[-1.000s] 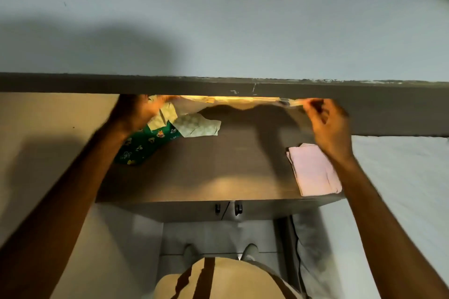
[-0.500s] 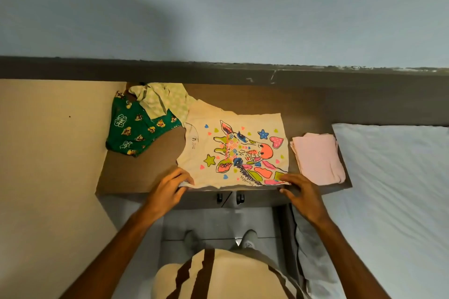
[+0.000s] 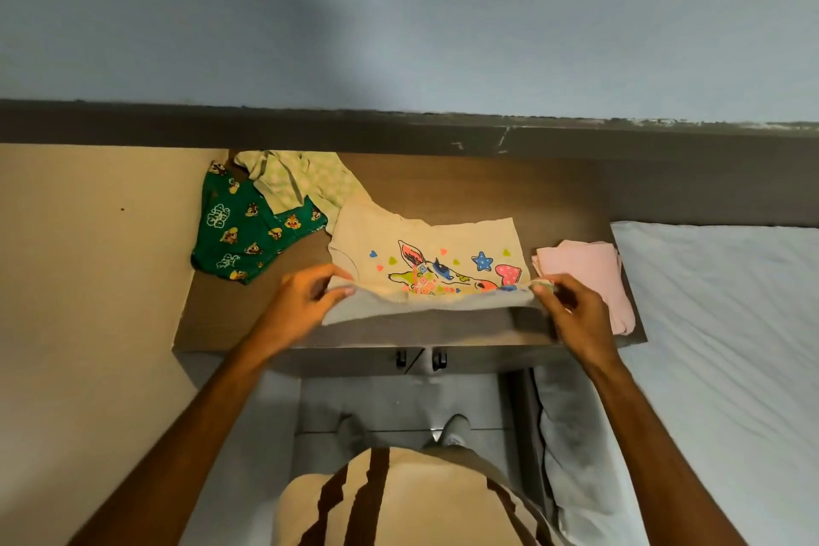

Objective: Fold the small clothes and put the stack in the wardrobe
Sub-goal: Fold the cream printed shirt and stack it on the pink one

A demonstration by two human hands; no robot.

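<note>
A cream T-shirt with a colourful giraffe print [image 3: 443, 255] lies on the brown cabinet top [image 3: 443, 186]. My left hand [image 3: 301, 301] pinches its near left corner and my right hand [image 3: 571, 306] pinches its near right corner, both lifting the near edge up and over the print. A folded pink garment [image 3: 585, 275] lies at the right end of the top. A green cartoon-print garment [image 3: 248, 235] and a pale green dotted one [image 3: 292, 182] lie crumpled at the back left.
A grey ledge [image 3: 399, 129] and a blue-grey wall run behind the cabinet. A bed with a white sheet [image 3: 718, 346] adjoins on the right. A beige wall [image 3: 88, 279] stands on the left. My feet stand on the floor below the cabinet front.
The shirt was held up by its far edge, then laid flat with the print up. Now both hands have raised its near edge and are turning it back over the print.
</note>
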